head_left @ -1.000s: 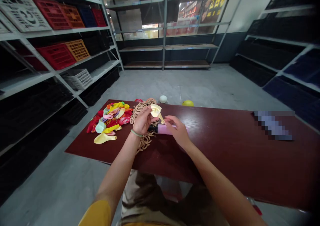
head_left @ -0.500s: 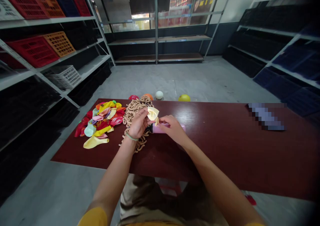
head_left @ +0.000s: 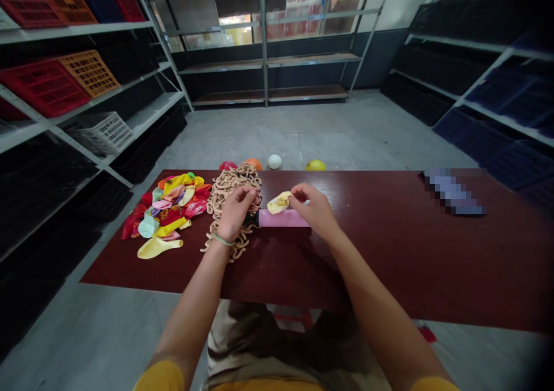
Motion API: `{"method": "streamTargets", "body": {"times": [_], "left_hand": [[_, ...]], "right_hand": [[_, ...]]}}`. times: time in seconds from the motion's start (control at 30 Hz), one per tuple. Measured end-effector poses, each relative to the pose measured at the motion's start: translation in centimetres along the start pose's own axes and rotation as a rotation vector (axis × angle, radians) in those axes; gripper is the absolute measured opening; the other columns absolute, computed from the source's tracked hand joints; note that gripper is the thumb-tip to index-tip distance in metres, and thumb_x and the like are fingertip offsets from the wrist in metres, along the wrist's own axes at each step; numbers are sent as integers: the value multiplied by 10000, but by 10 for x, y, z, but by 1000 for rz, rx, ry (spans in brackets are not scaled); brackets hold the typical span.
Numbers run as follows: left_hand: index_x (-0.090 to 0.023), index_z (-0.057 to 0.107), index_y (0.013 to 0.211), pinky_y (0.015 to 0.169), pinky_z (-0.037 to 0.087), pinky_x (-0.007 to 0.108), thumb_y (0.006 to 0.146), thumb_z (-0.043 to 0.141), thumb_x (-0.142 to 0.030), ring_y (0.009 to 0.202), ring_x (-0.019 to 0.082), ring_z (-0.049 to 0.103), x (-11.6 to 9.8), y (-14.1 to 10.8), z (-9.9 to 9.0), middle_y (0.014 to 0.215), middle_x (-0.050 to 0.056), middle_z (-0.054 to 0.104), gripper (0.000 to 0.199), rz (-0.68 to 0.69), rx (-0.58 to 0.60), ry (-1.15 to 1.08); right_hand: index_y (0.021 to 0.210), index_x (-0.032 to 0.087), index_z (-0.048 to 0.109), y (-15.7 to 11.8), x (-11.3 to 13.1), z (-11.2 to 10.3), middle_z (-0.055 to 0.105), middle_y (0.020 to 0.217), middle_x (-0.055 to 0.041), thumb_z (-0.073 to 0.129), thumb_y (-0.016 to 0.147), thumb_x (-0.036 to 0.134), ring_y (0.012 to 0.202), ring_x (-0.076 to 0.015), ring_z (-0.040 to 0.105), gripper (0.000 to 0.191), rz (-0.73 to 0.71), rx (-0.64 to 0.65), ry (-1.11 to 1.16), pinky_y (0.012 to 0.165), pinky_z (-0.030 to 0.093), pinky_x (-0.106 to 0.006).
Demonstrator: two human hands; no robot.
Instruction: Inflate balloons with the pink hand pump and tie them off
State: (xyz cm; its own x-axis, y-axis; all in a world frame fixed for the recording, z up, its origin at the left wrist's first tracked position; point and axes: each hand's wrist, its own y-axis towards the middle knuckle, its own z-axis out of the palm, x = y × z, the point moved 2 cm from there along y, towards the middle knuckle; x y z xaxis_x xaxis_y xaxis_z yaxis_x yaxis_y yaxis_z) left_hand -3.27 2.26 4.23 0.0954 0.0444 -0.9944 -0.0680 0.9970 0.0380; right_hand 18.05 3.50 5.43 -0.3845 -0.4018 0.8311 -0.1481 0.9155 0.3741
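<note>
My right hand (head_left: 315, 211) pinches the neck end of a limp pale yellow balloon (head_left: 279, 203), whose body hangs to the left. My left hand (head_left: 236, 209) is closed, thumb and fingertips together, left of the balloon and apart from it; whatever it may hold is too small to make out. Beneath both hands lies a pink cylinder with a black end (head_left: 281, 218), like a balloon pump, partly covered by my right hand. A heap of tan, curled, worm-like pieces (head_left: 227, 186) spreads behind and under my left hand.
Flat balloons in many colours (head_left: 173, 203) are piled on the left of the dark red table (head_left: 389, 252). A pixelated bluish object (head_left: 454, 192) lies at the right. Several round balloons, one yellow-green (head_left: 315, 165), show past the far edge. Shelves with crates (head_left: 89, 74) stand around.
My hands have moved apart. The pale yellow balloon has left my left hand and now hangs from my right. The view has shifted slightly.
</note>
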Motion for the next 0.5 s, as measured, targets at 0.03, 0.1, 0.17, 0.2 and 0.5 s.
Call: {"method": "streamTargets", "body": {"times": [0.03,0.1,0.17,0.2,0.5], "left_hand": [[-158,683,850,587,533,224,853,669,-433,681,132,625,-3,-3,4,795,49,667,275,-32,88,5],[-143,707,815,555,531,232,873,637,-464,644,144,637,-8,-11,13,776,83,686,334,-120,299,-5],[-137,736,844,583,556,255,873,641,-462,688,173,676,-11,-18,21,831,122,718,340,-199,453,-38],[-138,745,866,614,571,270,869,650,-458,729,192,694,-12,-20,25,867,134,729,334,-227,495,-68],[-149,708,961,855,583,378,845,667,-524,1018,266,698,-5,-22,41,973,134,741,394,-263,267,-485]], "right_hand": [[807,222,575,0,2,-2,601,784,-3,585,818,265,735,-149,531,45,-55,-20,-66,700,433,-295],[808,226,571,0,7,-5,613,822,-21,567,833,235,796,-170,543,27,-171,-51,-179,745,440,-316],[824,231,570,-2,13,-8,615,837,-28,536,847,202,820,-181,548,51,-251,-83,-249,770,446,-332],[840,235,574,-3,17,-9,616,840,-29,519,857,192,823,-184,550,72,-279,-97,-268,780,449,-339],[884,231,623,-16,38,5,639,888,-58,485,945,233,876,-220,529,151,-495,7,-480,828,436,-369]]}}
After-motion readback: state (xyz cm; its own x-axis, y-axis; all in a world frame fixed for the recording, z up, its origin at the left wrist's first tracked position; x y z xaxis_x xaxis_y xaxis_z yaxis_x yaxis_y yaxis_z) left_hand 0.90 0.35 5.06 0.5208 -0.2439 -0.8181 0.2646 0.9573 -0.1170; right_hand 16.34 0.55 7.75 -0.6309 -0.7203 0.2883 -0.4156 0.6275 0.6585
